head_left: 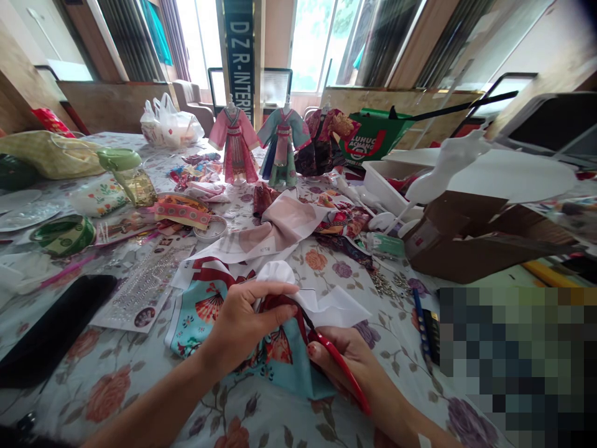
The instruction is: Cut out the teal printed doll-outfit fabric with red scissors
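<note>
The left hand pinches folded blue-and-red printed fabric between thumb and fingers; the right hand curls around red-handled scissors, their dark blades at the fabric's edge; beyond, on the floral surface, lies pale pink cloth; farther back stands a small pink robe.

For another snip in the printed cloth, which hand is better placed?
The right hand, most likely: it holds the red-handled scissors, their tips right by the printed cloth. The left hand is pinching that cloth, so it seems better suited to steadying it.
</note>
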Action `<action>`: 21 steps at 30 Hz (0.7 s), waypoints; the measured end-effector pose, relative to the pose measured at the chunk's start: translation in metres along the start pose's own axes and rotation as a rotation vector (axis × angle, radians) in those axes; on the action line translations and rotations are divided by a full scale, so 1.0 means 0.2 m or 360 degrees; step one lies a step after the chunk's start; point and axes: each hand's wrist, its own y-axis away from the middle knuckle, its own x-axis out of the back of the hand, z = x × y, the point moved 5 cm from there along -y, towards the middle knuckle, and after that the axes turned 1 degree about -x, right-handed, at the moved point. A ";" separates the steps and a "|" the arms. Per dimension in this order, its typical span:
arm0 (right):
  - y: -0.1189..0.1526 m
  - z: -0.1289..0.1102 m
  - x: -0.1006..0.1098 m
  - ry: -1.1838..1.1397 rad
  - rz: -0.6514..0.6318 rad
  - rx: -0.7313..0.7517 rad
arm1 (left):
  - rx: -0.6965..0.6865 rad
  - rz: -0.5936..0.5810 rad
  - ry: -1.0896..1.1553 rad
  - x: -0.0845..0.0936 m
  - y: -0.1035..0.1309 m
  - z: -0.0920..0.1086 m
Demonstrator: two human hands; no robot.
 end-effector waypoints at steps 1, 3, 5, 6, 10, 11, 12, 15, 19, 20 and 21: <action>0.00 0.00 0.00 -0.0009 0.0000 0.0000 | -0.0006 -0.0004 0.0003 0.00 0.00 0.00; 0.00 -0.01 0.00 -0.0020 0.0012 -0.0005 | -0.0023 -0.0019 0.0023 0.00 0.00 0.00; 0.00 -0.01 0.00 -0.0031 0.0022 -0.0016 | -0.0043 -0.0023 0.0042 0.00 -0.01 0.01; 0.00 -0.01 0.00 -0.0036 0.0023 -0.0017 | -0.0049 -0.0012 0.0043 0.01 -0.01 0.01; 0.00 0.00 0.00 -0.0067 0.0003 -0.0029 | -0.0044 0.0013 -0.0017 0.02 -0.01 0.01; -0.01 0.00 0.00 -0.0064 0.0007 -0.0032 | -0.0040 0.0007 -0.0030 0.03 -0.01 0.01; -0.01 0.00 0.00 -0.0054 0.0011 -0.0036 | -0.0038 0.0002 -0.0040 0.03 -0.01 0.01; -0.01 -0.01 0.01 0.0031 0.0027 -0.0035 | -0.0040 0.0000 -0.0044 0.03 -0.01 0.01; 0.00 -0.05 0.01 0.0197 0.0047 0.0015 | -0.0064 -0.0024 -0.0046 0.02 -0.01 0.01; 0.00 -0.05 0.01 0.0219 0.0042 0.0025 | -0.0072 -0.0036 -0.0052 0.02 -0.01 0.01; 0.00 -0.05 0.01 0.0229 0.0030 0.0036 | -0.0077 -0.0050 -0.0061 0.02 -0.01 0.01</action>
